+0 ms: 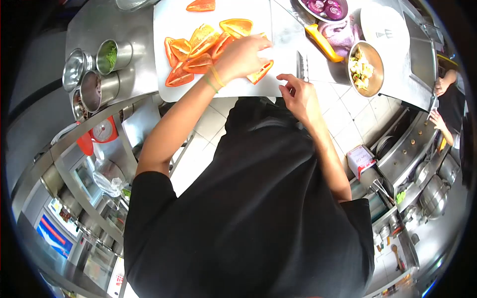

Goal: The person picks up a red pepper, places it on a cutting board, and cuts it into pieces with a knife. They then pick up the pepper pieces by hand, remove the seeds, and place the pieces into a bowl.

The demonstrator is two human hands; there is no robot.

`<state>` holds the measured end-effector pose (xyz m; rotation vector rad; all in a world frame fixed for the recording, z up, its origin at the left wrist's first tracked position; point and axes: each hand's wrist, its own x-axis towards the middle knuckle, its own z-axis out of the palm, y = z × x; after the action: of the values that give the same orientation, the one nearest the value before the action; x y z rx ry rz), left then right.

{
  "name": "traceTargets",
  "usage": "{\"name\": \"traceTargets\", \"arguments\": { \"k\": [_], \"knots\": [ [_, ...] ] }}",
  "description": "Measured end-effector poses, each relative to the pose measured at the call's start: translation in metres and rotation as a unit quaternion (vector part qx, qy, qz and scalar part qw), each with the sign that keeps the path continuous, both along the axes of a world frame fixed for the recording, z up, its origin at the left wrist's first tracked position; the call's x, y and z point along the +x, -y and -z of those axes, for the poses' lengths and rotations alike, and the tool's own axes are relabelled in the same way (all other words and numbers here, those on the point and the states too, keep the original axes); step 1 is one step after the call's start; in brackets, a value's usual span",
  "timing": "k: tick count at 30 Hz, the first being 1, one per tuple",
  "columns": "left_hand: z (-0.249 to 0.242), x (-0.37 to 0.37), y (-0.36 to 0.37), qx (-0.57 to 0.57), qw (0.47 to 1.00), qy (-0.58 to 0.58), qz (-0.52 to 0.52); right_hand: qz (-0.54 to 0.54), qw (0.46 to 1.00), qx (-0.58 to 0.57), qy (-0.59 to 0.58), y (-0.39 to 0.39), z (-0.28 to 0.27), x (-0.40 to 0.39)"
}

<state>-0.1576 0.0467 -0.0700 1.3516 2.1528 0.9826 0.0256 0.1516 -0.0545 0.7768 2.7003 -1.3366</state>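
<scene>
My left hand (244, 57), with yellow and green bands at the wrist, is over the white cutting board (223, 89). Its fingers curl round a red-orange bell pepper piece (260, 73), which is partly hidden beneath them. My right hand (302, 98) hovers by the board's near right corner, fingers apart and holding nothing. Several cut bell pepper pieces (202, 39) lie on the board left of my left hand, and one more pepper piece (201, 5) sits at the far side. Right of the board rests a knife with a yellow handle (324, 43).
On the right stand a bowl of yellowish chopped food (366, 69), a bowl of peeled red onions (325, 7) and a purple cloth (338, 36). Metal containers (114, 57) line the left. Another person's hands (439, 104) appear at far right.
</scene>
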Motion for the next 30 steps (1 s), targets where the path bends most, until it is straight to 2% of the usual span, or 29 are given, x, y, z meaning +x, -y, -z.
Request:
{"name": "traceTargets", "arguments": {
  "k": [1, 3, 6, 7, 10, 11, 12, 14, 15, 18, 19, 22, 24, 28, 30],
  "knots": [
    [0.004, 0.004, -0.003, 0.004, 1.0, 0.007, 0.002, 0.002, 1.0, 0.004, 0.007, 0.003, -0.003, 0.001],
    [0.004, 0.008, -0.011, -0.183, 0.976, -0.047, 0.112, 0.035, 0.999, 0.012, 0.009, 0.005, -0.012, 0.002],
    [0.01, 0.003, -0.018, -0.185, 0.972, -0.043, 0.14, 0.072, 0.997, 0.009, 0.014, 0.004, -0.019, 0.009],
    [0.028, 0.001, -0.014, -0.075, 0.988, -0.046, 0.125, 0.08, 0.997, 0.013, 0.013, 0.003, -0.02, 0.012],
    [0.025, -0.007, -0.021, -0.107, 0.984, -0.012, 0.144, 0.102, 0.995, 0.01, 0.009, 0.0, -0.021, 0.018],
    [0.008, -0.009, -0.025, -0.128, 0.98, 0.045, 0.144, 0.106, 0.994, 0.009, -0.001, -0.001, -0.023, 0.019],
    [0.004, -0.007, -0.028, -0.128, 0.98, 0.04, 0.149, 0.11, 0.994, 0.008, -0.012, -0.002, -0.024, 0.021],
    [-0.001, -0.003, -0.036, -0.111, 0.96, 0.253, 0.044, 0.106, 0.993, 0.027, -0.045, -0.008, -0.025, 0.022],
    [-0.004, 0.003, -0.039, -0.041, 0.957, 0.287, 0.019, 0.096, 0.992, 0.045, -0.072, -0.012, -0.026, 0.022],
    [-0.025, 0.021, -0.055, -0.027, 0.966, 0.256, -0.023, 0.061, 0.987, 0.106, -0.102, -0.03, -0.04, 0.02],
    [-0.038, 0.031, -0.067, -0.007, 0.976, 0.21, -0.057, 0.025, 0.988, 0.113, -0.101, -0.051, -0.044, 0.022],
    [-0.043, 0.044, -0.093, 0.033, 0.973, 0.223, -0.044, -0.026, 0.963, 0.192, -0.188, -0.088, -0.041, 0.028],
    [-0.059, 0.063, -0.119, 0.009, 0.986, 0.158, -0.045, -0.041, 0.962, 0.195, -0.186, -0.114, -0.047, 0.036],
    [-0.066, 0.087, -0.172, 0.02, 0.985, 0.159, -0.056, -0.105, 0.956, 0.225, -0.157, -0.174, -0.044, 0.056],
    [-0.064, 0.094, -0.195, 0.013, 0.985, 0.16, -0.057, -0.104, 0.956, 0.206, -0.183, -0.2, -0.037, 0.064]
  ]
}}
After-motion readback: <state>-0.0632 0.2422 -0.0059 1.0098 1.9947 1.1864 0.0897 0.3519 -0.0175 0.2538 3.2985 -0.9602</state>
